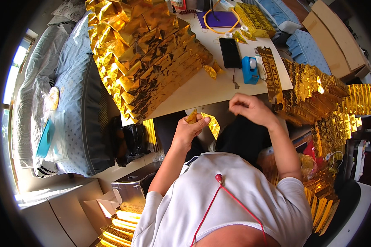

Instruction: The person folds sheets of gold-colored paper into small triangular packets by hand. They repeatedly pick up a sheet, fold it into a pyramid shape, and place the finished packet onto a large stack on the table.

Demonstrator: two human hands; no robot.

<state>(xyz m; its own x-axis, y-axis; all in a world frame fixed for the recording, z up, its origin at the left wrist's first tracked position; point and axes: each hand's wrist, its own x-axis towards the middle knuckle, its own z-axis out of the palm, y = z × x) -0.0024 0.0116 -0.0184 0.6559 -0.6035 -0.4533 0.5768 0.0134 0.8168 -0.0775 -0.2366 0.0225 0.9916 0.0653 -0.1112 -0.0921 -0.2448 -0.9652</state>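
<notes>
My left hand [190, 128], just off the table's near edge, pinches pieces of gold foil paper. One folded piece [192, 116] stands up from its fingers, and a longer gold strip [214, 127] hangs at its right side. My right hand [245, 106] is raised to the right, its fingers curled and slightly blurred; whether anything lies between them cannot be told. A big stack of folded gold foil paper pieces [151, 58] covers the left of the white table [185, 94]. Small folded gold pieces [210, 71] lie beside the stack.
A black phone [230, 53], a blue tape dispenser [250, 70] and a printed gold strip [273, 74] lie on the table's right part. Behind them are a purple folder [221, 20] and a yellow box [255, 20]. More gold foil stacks [315, 89] stand at the right.
</notes>
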